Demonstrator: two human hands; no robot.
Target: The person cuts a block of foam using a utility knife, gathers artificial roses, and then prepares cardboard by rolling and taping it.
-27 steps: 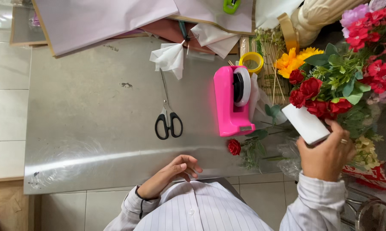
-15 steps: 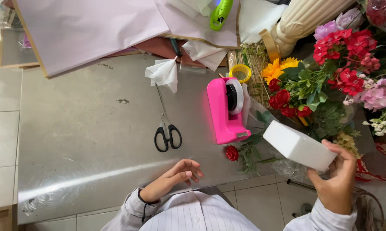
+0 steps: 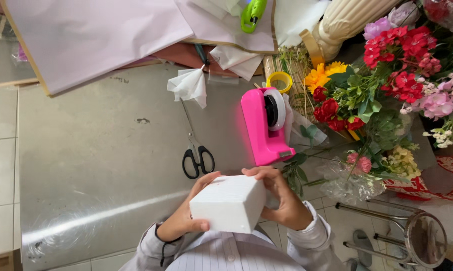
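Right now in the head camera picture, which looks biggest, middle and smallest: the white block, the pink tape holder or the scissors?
1. White foam block, though it is held up nearer the camera, so that may flatter it.
2. Pink tape holder, close behind it.
3. Scissors, long but thin.

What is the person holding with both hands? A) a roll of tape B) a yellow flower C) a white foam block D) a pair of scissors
C: both the left hand and the right hand grip the sides of the white foam block, while the scissors lie untouched on the metal table beside the pink tape dispenser.
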